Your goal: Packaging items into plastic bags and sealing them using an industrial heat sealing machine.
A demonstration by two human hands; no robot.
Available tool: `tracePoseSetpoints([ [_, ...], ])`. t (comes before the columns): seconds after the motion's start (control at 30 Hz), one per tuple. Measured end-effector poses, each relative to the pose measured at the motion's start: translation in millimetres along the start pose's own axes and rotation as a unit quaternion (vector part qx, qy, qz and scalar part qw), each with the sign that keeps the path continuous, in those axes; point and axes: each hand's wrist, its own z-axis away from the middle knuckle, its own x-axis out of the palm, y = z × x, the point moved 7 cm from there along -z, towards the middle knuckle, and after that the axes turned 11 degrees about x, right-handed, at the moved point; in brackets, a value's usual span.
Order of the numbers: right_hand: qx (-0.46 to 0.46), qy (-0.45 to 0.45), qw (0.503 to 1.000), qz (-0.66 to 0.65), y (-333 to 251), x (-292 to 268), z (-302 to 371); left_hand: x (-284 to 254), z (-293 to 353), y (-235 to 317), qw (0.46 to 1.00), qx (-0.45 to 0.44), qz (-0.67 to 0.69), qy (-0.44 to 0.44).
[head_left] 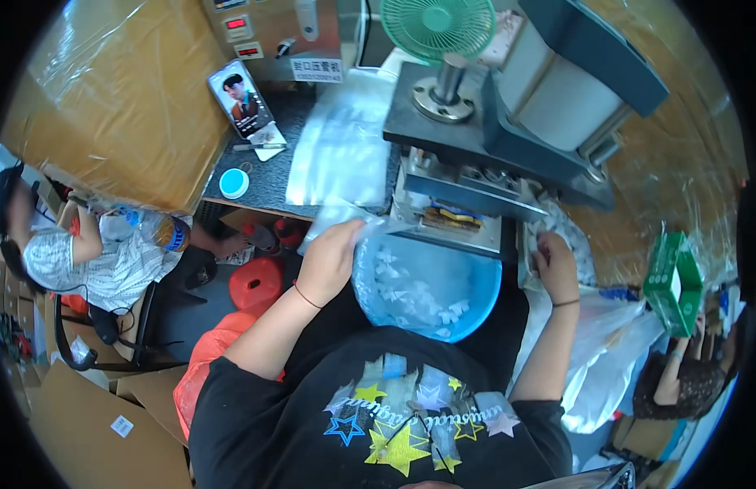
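Note:
My left hand (333, 257) pinches a clear plastic bag (336, 213) by its edge, just left of the machine press (476, 196). A stack of clear plastic bags (339, 151) lies on the dark worktop beyond that hand. To the right of the press, my right hand (557, 266) is closed, its fingers curled at the edge of a container of whitish pieces (575, 236). Whatever those fingers hold is hidden. Between my hands, below the press, a blue basin (486, 295) holds small white plastic scraps (419, 289).
A phone (241, 99) leans at the back left, near a round turquoise-lidded tub (234, 183). A green fan (437, 24) stands behind the press. Large wrapped cartons (121, 106) flank the worktop. One person sits at left; another person's arm shows at right, near a green box (672, 281).

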Motion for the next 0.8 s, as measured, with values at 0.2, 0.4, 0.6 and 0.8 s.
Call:
tracePoseSetpoints([
  [0.2,0.088,-0.081,0.991,-0.055,-6.2,-6.1,0.6,39.2,-8.9,38.6,0.809,-0.187,0.557,0.020],
  [0.4,0.027,0.067,0.995,-0.067,-24.8,-38.5,18.8,63.7,-11.1,73.1,0.823,-0.168,0.539,-0.061],
  [0.6,0.041,-0.038,0.938,-0.342,-114.1,-15.8,35.6,72.4,-12.6,96.2,0.844,-0.157,0.494,-0.134],
  [0.8,-0.112,-0.063,0.977,-0.172,-146.8,-15.0,26.7,86.1,-6.0,117.3,0.732,-0.181,0.637,-0.162],
])
